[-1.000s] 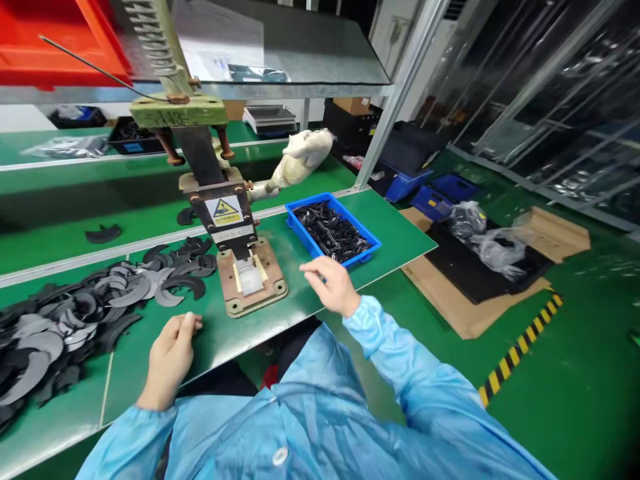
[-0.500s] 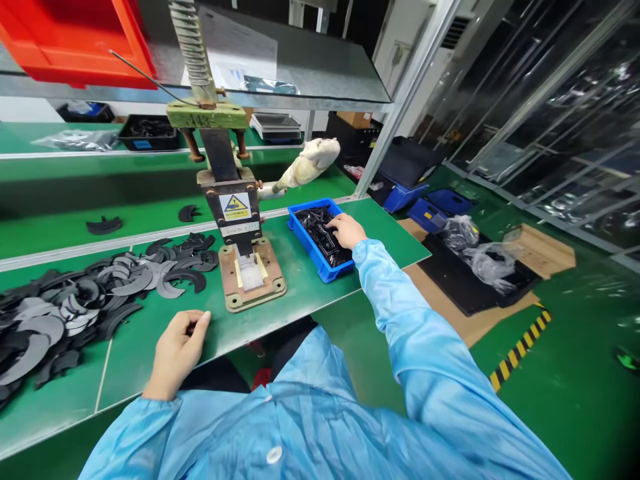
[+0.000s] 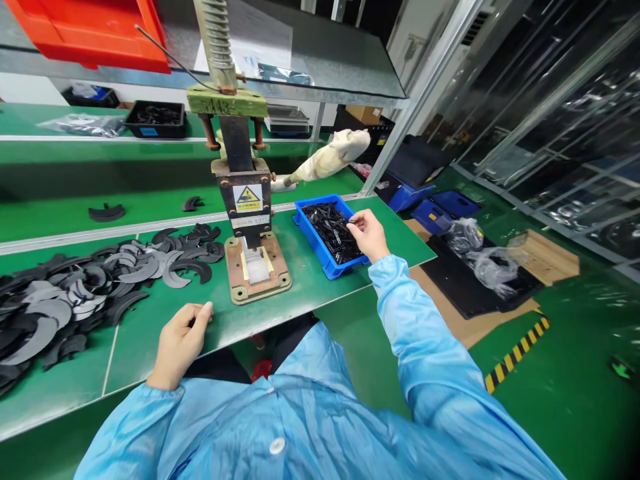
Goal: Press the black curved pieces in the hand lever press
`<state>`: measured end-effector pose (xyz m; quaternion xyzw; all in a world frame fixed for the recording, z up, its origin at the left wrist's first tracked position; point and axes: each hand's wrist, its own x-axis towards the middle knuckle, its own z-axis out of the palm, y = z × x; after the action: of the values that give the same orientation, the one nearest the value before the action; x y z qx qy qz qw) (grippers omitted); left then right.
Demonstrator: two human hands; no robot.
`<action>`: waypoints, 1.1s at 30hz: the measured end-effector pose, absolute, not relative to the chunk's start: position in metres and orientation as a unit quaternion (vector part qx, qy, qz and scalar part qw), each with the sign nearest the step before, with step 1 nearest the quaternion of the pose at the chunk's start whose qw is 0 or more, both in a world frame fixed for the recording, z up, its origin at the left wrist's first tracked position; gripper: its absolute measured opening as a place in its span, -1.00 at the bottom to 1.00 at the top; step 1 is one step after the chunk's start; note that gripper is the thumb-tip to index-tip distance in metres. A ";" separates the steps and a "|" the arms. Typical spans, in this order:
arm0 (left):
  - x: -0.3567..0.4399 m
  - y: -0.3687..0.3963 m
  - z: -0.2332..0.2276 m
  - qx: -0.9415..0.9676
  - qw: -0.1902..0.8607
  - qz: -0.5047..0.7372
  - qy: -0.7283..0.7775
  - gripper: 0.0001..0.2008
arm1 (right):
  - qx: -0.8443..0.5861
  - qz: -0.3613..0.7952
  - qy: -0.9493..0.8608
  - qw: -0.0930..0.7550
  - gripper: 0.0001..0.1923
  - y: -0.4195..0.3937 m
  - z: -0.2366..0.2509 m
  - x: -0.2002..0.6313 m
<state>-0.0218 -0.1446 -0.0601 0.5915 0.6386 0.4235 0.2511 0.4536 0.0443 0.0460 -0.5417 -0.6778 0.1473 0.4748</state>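
Right hand: the right hand (image 3: 369, 235) reaches over the near right corner of the shallow blue plastic tray (image 3: 313, 243), fingertips pressed together on a small black piece at the top of the heap; what the piece is I cannot make out.
Tray contents: a tangle of small black plastic parts (image 3: 333, 230) fills the tray, which sits on the green bench mat (image 3: 310, 287) just right of the press.
Left hand: the left hand (image 3: 181, 341) rests at the near edge of the bench, fingers curled in and thumb laid against them; whether anything is inside the curl I cannot tell.
Press: a hand-lever press with a brown base plate (image 3: 257, 268) stands between the two hands, a yellow warning label (image 3: 248, 198) on its black head, a coil spring above.
Lever: its cloth-wrapped handle (image 3: 333, 155) sticks out to the right, above the tray.
Left of bench: a spread pile of flat grey and black crescent-shaped cut-outs (image 3: 85, 293).
Overhead: a red plastic bin (image 3: 95, 30) on the metal shelf.
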 end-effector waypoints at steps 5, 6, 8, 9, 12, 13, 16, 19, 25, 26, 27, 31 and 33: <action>0.001 -0.151 -0.034 0.624 0.235 0.469 0.579 -0.68 | -0.442 0.266 -0.633 0.577 -0.69 -0.029 0.035 0.387; 0.009 -0.152 -0.025 0.641 0.231 0.480 0.552 -0.72 | -0.425 0.295 -0.629 0.580 -0.72 -0.045 0.031 0.369; 0.026 -0.153 -0.007 0.676 0.222 0.503 0.491 -0.83 | -0.397 0.352 -0.620 0.578 -0.76 -0.074 0.021 0.336; 0.034 -0.153 0.001 0.688 0.214 0.512 0.467 -0.88 | -0.384 0.378 -0.616 0.575 -0.77 -0.086 0.016 0.322; 0.053 -0.152 0.018 0.711 0.200 0.517 0.432 -0.86 | -0.352 0.439 -0.606 0.562 -0.79 -0.110 0.005 0.290; 0.057 -0.152 0.020 0.715 0.199 0.517 0.426 -0.79 | -0.343 0.453 -0.606 0.557 -0.80 -0.115 0.001 0.284; 0.063 -0.154 0.022 0.726 0.198 0.519 0.407 -0.69 | -0.321 0.477 -0.610 0.545 -0.83 -0.120 -0.006 0.274; 0.063 -0.156 0.020 0.733 0.199 0.518 0.393 -0.74 | -0.313 0.483 -0.619 0.535 -0.83 -0.120 -0.012 0.272; 0.062 -0.161 0.019 0.725 0.203 0.507 0.419 -0.82 | -0.319 0.483 -0.633 0.514 -0.80 -0.119 -0.021 0.274; 0.062 -0.162 0.019 0.724 0.204 0.503 0.425 -0.83 | -0.321 0.483 -0.635 0.511 -0.79 -0.119 -0.022 0.275; 0.062 -0.162 0.019 0.723 0.207 0.498 0.432 -0.83 | -0.322 0.482 -0.636 0.509 -0.79 -0.120 -0.023 0.275; 0.061 -0.166 0.018 0.724 0.212 0.489 0.438 -0.83 | -0.330 0.476 -0.642 0.503 -0.80 -0.121 -0.026 0.275; 0.061 -0.168 0.017 0.727 0.207 0.492 0.433 -0.83 | -0.333 0.469 -0.648 0.499 -0.80 -0.122 -0.026 0.273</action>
<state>0.0609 -0.1675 0.0173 0.7267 0.4326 0.4917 0.2074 0.2730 -0.1223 -0.0264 -0.3332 -0.6477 0.4690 0.4995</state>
